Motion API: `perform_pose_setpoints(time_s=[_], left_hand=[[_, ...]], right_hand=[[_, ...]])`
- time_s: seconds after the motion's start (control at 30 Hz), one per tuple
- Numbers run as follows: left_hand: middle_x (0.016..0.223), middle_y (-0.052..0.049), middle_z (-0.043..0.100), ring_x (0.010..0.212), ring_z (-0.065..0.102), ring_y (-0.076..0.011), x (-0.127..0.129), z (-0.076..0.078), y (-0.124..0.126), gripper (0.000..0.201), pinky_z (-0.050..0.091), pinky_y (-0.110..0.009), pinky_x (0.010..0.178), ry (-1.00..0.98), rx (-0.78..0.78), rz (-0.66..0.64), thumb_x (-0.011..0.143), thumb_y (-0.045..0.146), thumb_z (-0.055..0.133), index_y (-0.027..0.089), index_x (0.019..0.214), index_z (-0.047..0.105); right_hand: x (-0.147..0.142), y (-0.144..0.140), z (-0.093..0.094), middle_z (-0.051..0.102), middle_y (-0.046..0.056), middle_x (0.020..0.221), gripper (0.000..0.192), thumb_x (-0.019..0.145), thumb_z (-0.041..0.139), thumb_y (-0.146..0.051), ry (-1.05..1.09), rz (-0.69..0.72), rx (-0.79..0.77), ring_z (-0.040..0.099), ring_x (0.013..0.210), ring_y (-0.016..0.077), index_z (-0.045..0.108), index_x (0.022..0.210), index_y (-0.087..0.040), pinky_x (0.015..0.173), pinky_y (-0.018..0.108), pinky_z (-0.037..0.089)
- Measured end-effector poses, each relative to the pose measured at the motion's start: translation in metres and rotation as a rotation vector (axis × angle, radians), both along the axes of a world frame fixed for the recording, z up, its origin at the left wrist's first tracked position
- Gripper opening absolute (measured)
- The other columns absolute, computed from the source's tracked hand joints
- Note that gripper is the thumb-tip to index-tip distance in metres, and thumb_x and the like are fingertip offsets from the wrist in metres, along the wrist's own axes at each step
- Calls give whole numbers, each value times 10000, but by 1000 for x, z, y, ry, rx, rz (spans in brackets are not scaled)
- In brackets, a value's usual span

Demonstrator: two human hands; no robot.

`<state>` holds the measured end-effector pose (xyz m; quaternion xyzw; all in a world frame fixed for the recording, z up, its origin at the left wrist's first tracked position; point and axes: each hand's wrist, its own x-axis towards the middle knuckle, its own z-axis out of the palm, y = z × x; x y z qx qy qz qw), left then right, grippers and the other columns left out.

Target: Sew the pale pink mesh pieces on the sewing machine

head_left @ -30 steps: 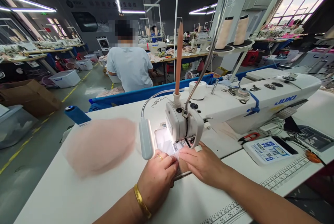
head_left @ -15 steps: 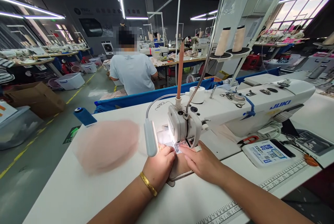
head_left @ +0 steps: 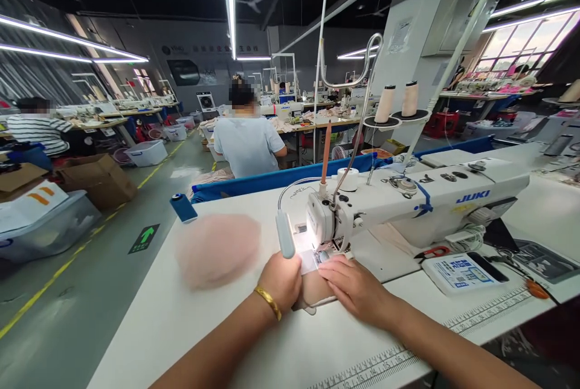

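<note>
A beige fabric piece (head_left: pixel 315 290) lies at the needle area of a white sewing machine (head_left: pixel 321 220), with a small white piece (head_left: pixel 309 261) on it under the lit presser foot. My left hand (head_left: pixel 281 280), with a gold bracelet at the wrist, is closed at the fabric's left edge, its fingertips partly hidden behind the lamp. My right hand (head_left: pixel 357 285) rests flat on the fabric's right side, fingers stretched toward the presser foot. The grey lamp head (head_left: pixel 285 235) hangs just above my left hand.
A blurred pinkish heap (head_left: pixel 220 250) and a blue thread cone (head_left: pixel 183 208) are at the table's left. Scissors (head_left: pixel 432 252) and a white box (head_left: pixel 462 273) lie right of the machine. A ruler strip (head_left: pixel 389 365) runs along the front edge. A co-worker (head_left: pixel 247 135) sits beyond.
The camera view has shifted, so the scene sits further right and the far machines lower. Both hands stay at the fabric; my left fingers are now more hidden by the lamp.
</note>
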<state>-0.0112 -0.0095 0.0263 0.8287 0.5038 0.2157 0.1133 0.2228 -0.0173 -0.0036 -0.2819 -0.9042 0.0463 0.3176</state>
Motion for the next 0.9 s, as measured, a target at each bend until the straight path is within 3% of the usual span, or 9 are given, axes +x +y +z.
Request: perform_pose_setpoints(time_s=[0.1, 0.17, 0.27, 0.37, 0.43, 0.53, 0.67, 0.8, 0.9], left_hand=[[694, -12, 672, 647, 626, -177, -25, 29, -30, 162, 480, -269, 600, -112, -230, -10, 857, 220, 506, 205, 724, 598], [763, -19, 723, 718, 655, -169, -43, 47, -49, 133, 511, -266, 674, -410, -533, 15, 852, 274, 535, 197, 775, 611], [885, -73, 770, 800, 659, -175, -66, 65, -67, 172, 515, -313, 815, -914, -887, 60, 771, 337, 665, 174, 758, 609], [932, -104, 778, 754, 634, -163, -79, 71, -72, 336, 494, -323, 787, -979, -989, 60, 795, 478, 722, 154, 860, 663], [811, -57, 747, 675, 587, -138, -84, 71, -71, 410, 453, -288, 697, -881, -968, 99, 801, 549, 747, 156, 888, 667], [598, 38, 589, 564, 468, -99, -96, 73, -66, 454, 343, -238, 572, -841, -832, 156, 731, 571, 824, 170, 774, 616], [651, 45, 532, 544, 404, -73, -134, 86, -52, 519, 283, -215, 506, -1000, -498, 314, 625, 600, 881, 158, 768, 651], [640, 77, 466, 499, 295, -51, -185, 92, -23, 591, 234, -208, 486, -1066, -217, 483, 613, 689, 824, 180, 863, 660], [566, 107, 387, 468, 266, -61, -210, 80, 6, 637, 206, -217, 476, -1049, -88, 600, 595, 749, 762, 190, 873, 634]], right_hand=[[-12, -21, 24, 587, 167, 1443, 507, 1019, 559, -279, 38, 68, -231, 526, 1352, 320, 441, 1506, -199, 1112, 539, 472], [-25, -28, 39, 566, 176, 1458, 676, 975, 656, -460, 82, 81, -549, 524, 1354, 347, 388, 1545, -214, 1086, 542, 484], [-50, -25, 54, 700, 65, 1034, 565, 939, 679, -536, 291, 232, -1071, 691, 985, 250, 502, 1362, -205, 864, 401, 569], [-76, -17, 63, 605, -38, 804, 440, 905, 730, -448, 418, 369, -1269, 652, 772, 163, 517, 1196, -196, 749, 313, 535], [-90, -14, 69, 568, -60, 787, 386, 881, 750, -355, 367, 393, -1255, 609, 710, 133, 519, 1157, -213, 686, 281, 514], [-109, -10, 73, 568, -68, 815, 388, 859, 744, -280, 297, 391, -1267, 592, 679, 118, 520, 1176, -259, 630, 256, 482], [-141, 14, 64, 596, -64, 780, 520, 778, 824, -385, 403, 459, -1400, 601, 678, 136, 541, 1196, -260, 665, 285, 479], [-188, 52, 61, 596, -48, 703, 568, 718, 843, -515, 762, 359, -1179, 585, 658, 153, 600, 1122, -198, 688, 313, 463], [-220, 85, 66, 607, -39, 774, 577, 755, 798, -524, 888, 243, -1091, 620, 754, 165, 583, 1189, -210, 774, 328, 489]])
